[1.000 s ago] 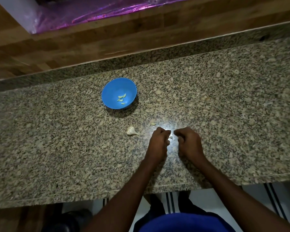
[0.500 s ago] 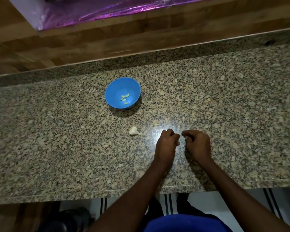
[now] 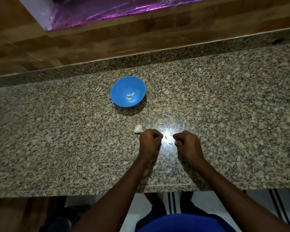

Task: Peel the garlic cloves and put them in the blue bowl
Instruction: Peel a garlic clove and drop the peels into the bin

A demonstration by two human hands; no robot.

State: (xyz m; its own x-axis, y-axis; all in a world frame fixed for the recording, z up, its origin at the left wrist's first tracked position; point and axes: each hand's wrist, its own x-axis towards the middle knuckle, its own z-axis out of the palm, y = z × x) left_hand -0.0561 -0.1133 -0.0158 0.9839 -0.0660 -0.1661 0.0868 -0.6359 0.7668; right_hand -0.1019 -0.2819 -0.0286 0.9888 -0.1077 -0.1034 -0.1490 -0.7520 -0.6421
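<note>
Both hands fisted, left hand [image 3: 150,140] seemingly empty, right hand [image 3: 187,143] pinching pale clove [image 3: 176,143], speckled granite counter [image 3: 57,139].

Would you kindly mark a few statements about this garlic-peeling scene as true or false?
1. The blue bowl holds several peeled cloves. True.
2. The garlic bulb piece lies inside the bowl. False: it lies on the counter, beside the left hand.
3. The two hands touch each other. False: the right hand is apart from the left.
4. The bowl stands beyond both hands. True.
</note>
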